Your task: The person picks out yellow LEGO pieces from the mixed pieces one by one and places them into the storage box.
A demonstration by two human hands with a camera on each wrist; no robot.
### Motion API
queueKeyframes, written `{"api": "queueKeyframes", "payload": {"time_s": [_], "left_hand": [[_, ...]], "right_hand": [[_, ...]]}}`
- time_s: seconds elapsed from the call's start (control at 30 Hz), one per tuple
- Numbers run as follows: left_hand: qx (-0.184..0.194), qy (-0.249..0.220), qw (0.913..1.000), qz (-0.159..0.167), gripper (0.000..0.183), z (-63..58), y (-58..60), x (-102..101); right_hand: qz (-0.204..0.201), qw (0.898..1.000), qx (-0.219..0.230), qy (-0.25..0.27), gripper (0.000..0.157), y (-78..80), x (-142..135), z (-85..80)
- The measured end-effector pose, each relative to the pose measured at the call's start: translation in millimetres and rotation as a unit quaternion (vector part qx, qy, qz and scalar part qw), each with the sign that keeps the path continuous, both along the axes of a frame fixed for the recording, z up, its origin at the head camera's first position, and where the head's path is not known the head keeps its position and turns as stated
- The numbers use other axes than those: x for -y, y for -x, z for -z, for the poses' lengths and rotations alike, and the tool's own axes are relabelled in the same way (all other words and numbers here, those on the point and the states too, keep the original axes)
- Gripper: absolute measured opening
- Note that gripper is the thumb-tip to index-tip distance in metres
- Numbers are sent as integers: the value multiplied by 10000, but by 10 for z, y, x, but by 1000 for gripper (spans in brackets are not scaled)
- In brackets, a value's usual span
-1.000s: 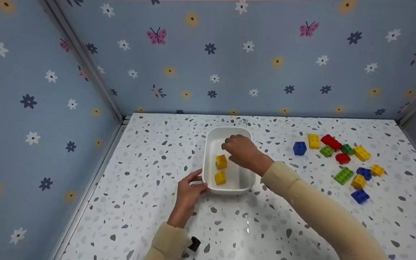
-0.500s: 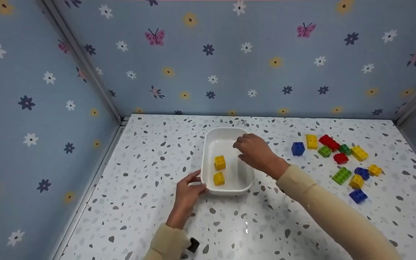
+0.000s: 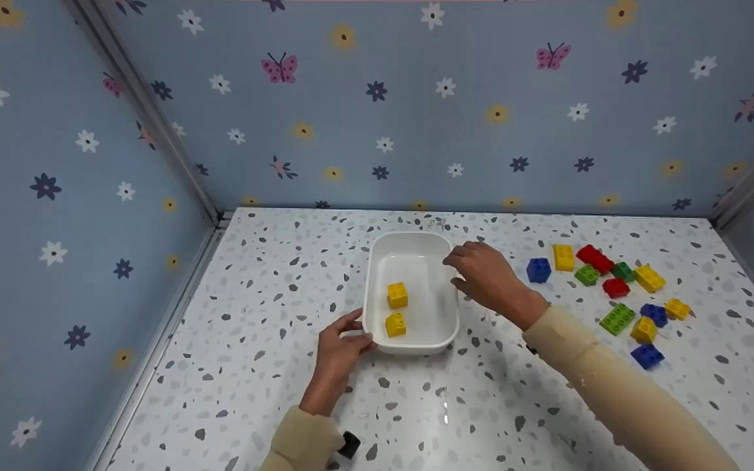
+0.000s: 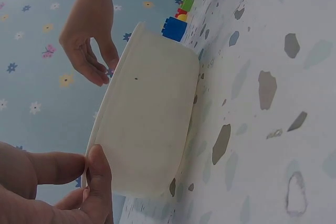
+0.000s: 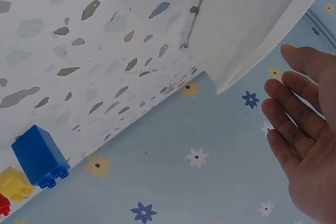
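Observation:
A white plastic tub stands on the table with two yellow toy bricks inside, one brick behind the other brick. At its near left corner my left hand pinches the rim between thumb and fingers, as the left wrist view shows up close on the tub wall. Over the tub's right rim hovers my right hand. In the right wrist view that hand has loosely bent fingers and holds nothing.
To the right lie several loose bricks: a blue brick nearest the tub, a yellow brick, a red brick, a green brick and others. A flowered wall closes the back and left.
My right hand has moved rightward from over the tub's middle to its right rim. The left hand keeps its hold on the corner. The two yellow bricks stay in place.

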State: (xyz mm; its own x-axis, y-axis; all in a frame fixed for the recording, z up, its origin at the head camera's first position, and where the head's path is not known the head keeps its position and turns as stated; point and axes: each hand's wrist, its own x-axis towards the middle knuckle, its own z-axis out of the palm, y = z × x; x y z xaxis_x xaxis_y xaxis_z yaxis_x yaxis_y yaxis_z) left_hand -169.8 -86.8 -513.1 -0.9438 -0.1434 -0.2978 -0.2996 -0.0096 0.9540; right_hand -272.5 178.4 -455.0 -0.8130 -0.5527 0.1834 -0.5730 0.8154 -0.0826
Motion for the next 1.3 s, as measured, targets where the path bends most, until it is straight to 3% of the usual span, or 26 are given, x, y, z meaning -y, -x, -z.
{"api": "queueKeyframes", "payload": {"time_s": [0.47,0.73,1.07,1.3], "left_hand": [[50,77,10000,2,55,3,0,-10],[103,185,9998,10,54,-3,7,-10],[4,48,10000,-49,56,-14,3,-10],[54,146,9999,-52,55,-8,5,-10]], "right_hand": [[7,9984,-252,497,30,42,-401,0],[327,9980,-138,528,32,71,-686,19],[676,9948,-374,666,30,68,-1000,71],[1017,9921,-78,730,32,69,-1172,79]]}}
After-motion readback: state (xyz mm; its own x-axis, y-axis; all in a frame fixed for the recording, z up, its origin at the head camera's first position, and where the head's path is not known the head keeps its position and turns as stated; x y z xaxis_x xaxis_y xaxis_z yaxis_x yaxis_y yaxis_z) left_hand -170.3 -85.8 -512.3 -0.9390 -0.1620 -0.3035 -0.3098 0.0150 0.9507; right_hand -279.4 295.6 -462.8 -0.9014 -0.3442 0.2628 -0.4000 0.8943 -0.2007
